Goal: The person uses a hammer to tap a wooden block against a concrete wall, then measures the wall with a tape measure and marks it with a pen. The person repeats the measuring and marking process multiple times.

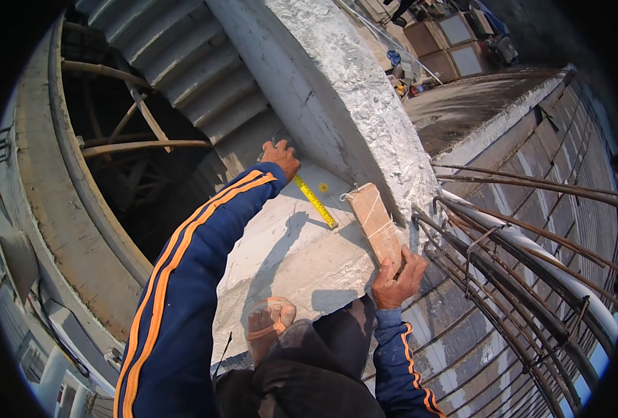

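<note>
My left hand (281, 159) is closed at the far end of a yellow tape measure (314, 200). Its blade runs out from under the fingers over the pale concrete landing (253, 258); the case is mostly hidden by the hand. A flat wooden block (373, 217), with thin string wound round it, stands at a slant near the parapet wall (351, 90). Around the block's near end my right hand (398, 277) is closed, thumb and fingers on its sides. Beside the blade is a small round yellow thing (323, 187), its kind unclear.
Concrete stairs (190, 70) rise at the upper left, next to a dark opening with wooden poles (148, 146). Rusty rebar (525, 299) and a white pipe (567, 282) jut out at the right. My bare foot (270, 324) rests on the landing.
</note>
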Demonstrator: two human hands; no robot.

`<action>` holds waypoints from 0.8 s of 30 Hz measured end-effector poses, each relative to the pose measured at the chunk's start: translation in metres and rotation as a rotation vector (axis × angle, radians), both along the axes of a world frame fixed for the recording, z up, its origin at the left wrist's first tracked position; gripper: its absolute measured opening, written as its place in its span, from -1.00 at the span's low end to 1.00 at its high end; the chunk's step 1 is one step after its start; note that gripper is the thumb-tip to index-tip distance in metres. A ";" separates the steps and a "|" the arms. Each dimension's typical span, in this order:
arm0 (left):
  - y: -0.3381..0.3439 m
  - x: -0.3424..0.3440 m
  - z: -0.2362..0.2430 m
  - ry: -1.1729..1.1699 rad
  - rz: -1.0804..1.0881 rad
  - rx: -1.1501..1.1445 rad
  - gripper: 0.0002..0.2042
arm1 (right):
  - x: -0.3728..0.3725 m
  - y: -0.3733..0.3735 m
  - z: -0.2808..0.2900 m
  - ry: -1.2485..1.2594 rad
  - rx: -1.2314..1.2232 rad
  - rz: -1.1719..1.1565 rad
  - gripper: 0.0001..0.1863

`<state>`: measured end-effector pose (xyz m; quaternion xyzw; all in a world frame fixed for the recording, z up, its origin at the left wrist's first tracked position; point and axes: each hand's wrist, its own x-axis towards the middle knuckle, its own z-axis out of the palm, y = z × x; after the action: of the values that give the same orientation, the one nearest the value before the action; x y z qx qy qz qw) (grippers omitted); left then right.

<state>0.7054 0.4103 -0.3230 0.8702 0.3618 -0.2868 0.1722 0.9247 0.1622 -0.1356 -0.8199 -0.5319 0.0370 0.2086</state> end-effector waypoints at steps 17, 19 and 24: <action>0.000 0.032 -0.014 -0.066 0.019 0.106 -0.80 | -0.002 0.002 0.000 -0.017 0.029 0.004 -0.55; 0.001 0.032 -0.012 -0.064 0.015 0.092 -0.80 | -0.003 0.002 -0.001 -0.011 0.039 0.005 -0.56; 0.004 0.036 -0.005 -0.023 -0.021 0.112 -0.81 | -0.003 0.002 -0.001 -0.007 0.025 -0.003 -0.57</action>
<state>0.7416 0.4143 -0.3284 0.8853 0.3663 -0.2581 0.1243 0.9222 0.1640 -0.1363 -0.8181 -0.5319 0.0272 0.2169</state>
